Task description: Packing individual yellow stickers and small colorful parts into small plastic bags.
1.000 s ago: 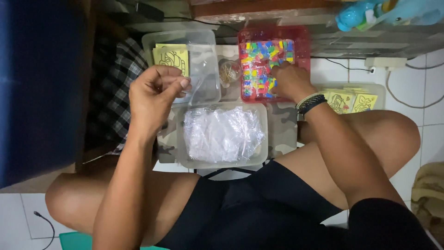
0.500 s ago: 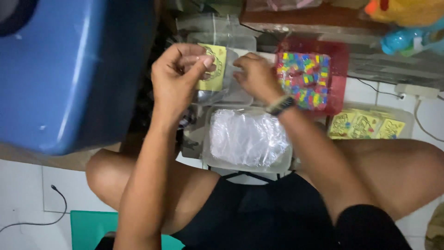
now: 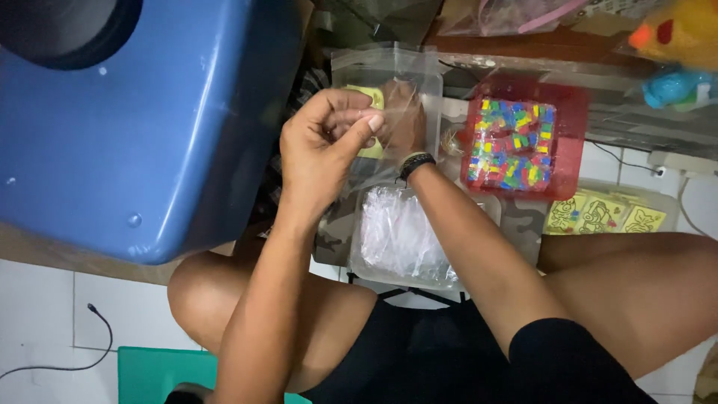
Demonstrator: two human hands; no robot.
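Observation:
My left hand (image 3: 323,146) is raised in front of me, fingers pinched on the edge of a thin clear plastic bag (image 3: 389,142). My right hand (image 3: 402,120) is pushed into that bag from the other side, mostly hidden behind the film, with a dark band on the wrist. A small yellow-green card (image 3: 372,101) shows through the plastic between both hands. Below them sits a clear tub of crumpled plastic bags (image 3: 396,239) on my lap.
A large blue plastic container (image 3: 142,120) fills the upper left. A red tray of small coloured pieces (image 3: 516,142) lies to the right, with a tub of yellow picture cards (image 3: 602,217) beside it. Another clear tub (image 3: 389,63) stands behind my hands. Toys (image 3: 677,52) sit at the top right.
My right hand left the red tray and came over to the left hand, going into the clear bag. The view shifted, bringing the blue container in.

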